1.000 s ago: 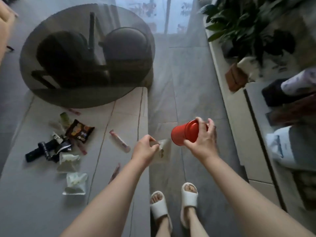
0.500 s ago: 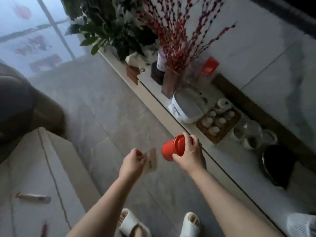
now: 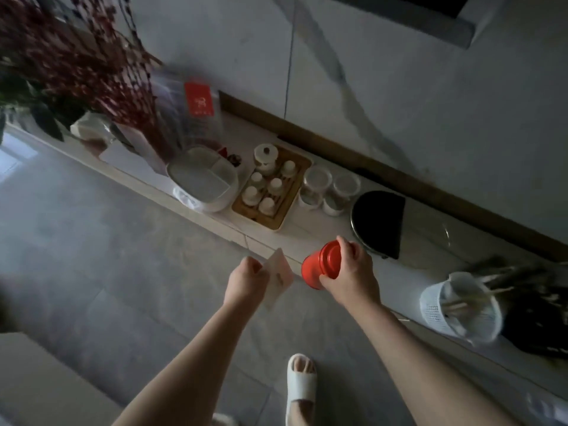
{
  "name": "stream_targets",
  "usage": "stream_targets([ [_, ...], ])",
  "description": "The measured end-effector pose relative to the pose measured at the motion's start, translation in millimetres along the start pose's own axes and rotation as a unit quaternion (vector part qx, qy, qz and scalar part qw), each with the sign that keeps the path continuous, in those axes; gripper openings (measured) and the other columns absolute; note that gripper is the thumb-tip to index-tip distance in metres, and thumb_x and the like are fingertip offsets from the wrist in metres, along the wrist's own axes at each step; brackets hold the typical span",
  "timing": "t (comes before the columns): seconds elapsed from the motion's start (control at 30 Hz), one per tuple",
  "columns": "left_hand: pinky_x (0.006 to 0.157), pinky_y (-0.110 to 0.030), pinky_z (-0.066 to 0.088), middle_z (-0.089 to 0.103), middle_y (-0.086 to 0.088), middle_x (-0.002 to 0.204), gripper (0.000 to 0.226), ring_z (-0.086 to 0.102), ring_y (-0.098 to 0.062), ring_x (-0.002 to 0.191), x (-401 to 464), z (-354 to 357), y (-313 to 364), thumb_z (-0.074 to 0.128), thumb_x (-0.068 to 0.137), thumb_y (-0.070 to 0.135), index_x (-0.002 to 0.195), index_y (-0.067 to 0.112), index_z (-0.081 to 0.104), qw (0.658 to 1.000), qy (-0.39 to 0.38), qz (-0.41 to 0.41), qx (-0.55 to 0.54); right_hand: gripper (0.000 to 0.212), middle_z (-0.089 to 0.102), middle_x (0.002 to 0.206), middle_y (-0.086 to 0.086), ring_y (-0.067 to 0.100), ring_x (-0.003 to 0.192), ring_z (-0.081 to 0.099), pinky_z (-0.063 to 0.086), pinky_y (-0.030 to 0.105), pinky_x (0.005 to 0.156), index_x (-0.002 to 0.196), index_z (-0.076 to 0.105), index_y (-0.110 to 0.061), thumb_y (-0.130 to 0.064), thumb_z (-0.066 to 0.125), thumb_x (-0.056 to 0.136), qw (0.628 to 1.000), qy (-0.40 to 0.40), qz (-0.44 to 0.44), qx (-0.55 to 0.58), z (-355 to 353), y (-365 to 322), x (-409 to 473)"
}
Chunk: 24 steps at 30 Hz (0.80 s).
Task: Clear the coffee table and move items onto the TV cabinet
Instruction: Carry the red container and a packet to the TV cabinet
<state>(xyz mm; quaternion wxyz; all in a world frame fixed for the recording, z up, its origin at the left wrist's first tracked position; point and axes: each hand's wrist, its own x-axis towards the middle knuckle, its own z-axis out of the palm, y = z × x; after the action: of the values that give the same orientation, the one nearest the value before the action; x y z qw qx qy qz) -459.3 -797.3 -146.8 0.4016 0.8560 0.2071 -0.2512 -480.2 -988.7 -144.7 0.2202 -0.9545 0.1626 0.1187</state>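
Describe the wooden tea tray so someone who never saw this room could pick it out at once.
Along the foot of the marble wall runs the low TV cabinet. Midway along it, between a white lidded box and two clear lidded jars, lies the wooden tea tray. It alone is light wood and carries small white cups.

Red branches (image 3: 76,66) at far left blurred and cut by the edge. Print on the packet (image 3: 278,276) too small to read; left-hand fingers hidden behind it. Far side of the red cup (image 3: 319,265) hidden under the right hand (image 3: 350,276). Basket (image 3: 458,305) contents smeared. Slipper (image 3: 301,385) partly cut off below.
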Motion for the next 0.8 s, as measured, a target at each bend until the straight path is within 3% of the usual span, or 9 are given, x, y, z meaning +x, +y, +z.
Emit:
stream_targets([
  [0.1,0.047,-0.021,0.04,0.056,0.003,0.077,0.003,0.054,-0.01,0.065,6.8,24.5,20.0,0.049,0.089,0.015,0.09,0.015,0.053,1.0,0.014,-0.016,-0.024,0.09,0.026,0.145,0.006,0.027,0.133,0.03,0.046,0.04,0.093,0.145,0.021,-0.027,-0.034,0.075,0.072,1.0,-0.002,0.002,0.009,-5.6,32.1,10.6],
  [0.17,0.063,-0.032,0.055,0.062,-0.003,0.085,0.005,0.061,-0.018,0.075,14.6,34.3,30.4,0.052,0.09,0.017,0.091,0.013,0.055,0.997,0.028,-0.035,-0.065,0.091,0.025,0.146,0.006,0.027,0.134,0.03,0.045,0.039,0.093,0.145,0.021,-0.027,-0.033,0.075,0.072,1.0,-0.003,-0.002,0.01,-7.1,44.5,20.7],
  [0.23,0.078,-0.041,0.057,0.066,-0.007,0.091,0.01,0.064,-0.024,0.083,24.4,40.7,37.8,0.055,0.089,0.019,0.093,0.011,0.058,0.994,0.038,-0.044,-0.094,0.09,0.024,0.147,0.007,0.027,0.134,0.03,0.045,0.038,0.094,0.145,0.021,-0.026,-0.034,0.075,0.073,1.0,-0.002,-0.009,0.01,-7.0,50.2,33.5],
  [0.3,0.083,-0.044,0.057,0.067,-0.008,0.093,0.014,0.065,-0.025,0.087,34.5,44.7,43.2,0.057,0.088,0.02,0.097,0.01,0.061,0.992,0.042,-0.045,-0.114,0.091,0.023,0.147,0.007,0.028,0.135,0.029,0.046,0.039,0.094,0.145,0.02,-0.026,-0.035,0.074,0.074,1.0,-0.002,-0.014,0.012,-5.1,50.7,48.1],
  [0.5,0.086,-0.044,0.056,0.068,-0.004,0.093,0.009,0.065,-0.023,0.088,69.3,53.1,50.9,0.061,0.087,0.021,0.094,0.015,0.063,0.986,0.061,-0.044,-0.149,0.088,0.031,0.142,0.007,0.028,0.13,0.033,0.048,0.04,0.088,0.144,0.02,-0.024,-0.051,0.068,0.075,0.999,0.017,-0.028,0.025,12.2,37.7,98.9],
  [0.57,0.086,-0.045,0.056,0.068,-0.003,0.089,0.01,0.065,-0.023,0.086,83.7,54.6,51.5,0.062,0.088,0.021,0.095,0.014,0.064,0.982,0.064,-0.053,-0.171,0.089,0.033,0.142,0.008,0.029,0.129,0.034,0.046,0.04,0.09,0.144,0.023,-0.022,-0.051,0.069,0.074,0.999,0.018,-0.032,0.024,20.3,33.7,117.5],
  [0.7,0.08,-0.042,0.058,0.064,-0.002,0.077,0.014,0.064,-0.02,0.075,111.6,55.4,47.0,0.065,0.086,0.017,0.074,0.019,0.059,0.967,0.064,-0.073,-0.236,0.09,0.036,0.14,0.01,0.031,0.127,0.037,0.046,0.042,0.093,0.143,0.026,-0.02,-0.048,0.072,0.071,0.999,0.016,-0.04,0.0,37.6,27.0,152.7],
  [0.8,0.076,-0.036,0.058,0.064,-0.002,0.081,0.012,0.064,-0.017,0.075,130.7,53.6,43.9,0.067,0.086,0.018,0.078,0.019,0.058,0.956,0.054,-0.094,-0.274,0.09,0.037,0.139,0.01,0.032,0.127,0.038,0.046,0.044,0.095,0.142,0.028,-0.021,-0.047,0.074,0.069,0.999,0.025,-0.036,-0.004,49.5,23.3,171.3],
])
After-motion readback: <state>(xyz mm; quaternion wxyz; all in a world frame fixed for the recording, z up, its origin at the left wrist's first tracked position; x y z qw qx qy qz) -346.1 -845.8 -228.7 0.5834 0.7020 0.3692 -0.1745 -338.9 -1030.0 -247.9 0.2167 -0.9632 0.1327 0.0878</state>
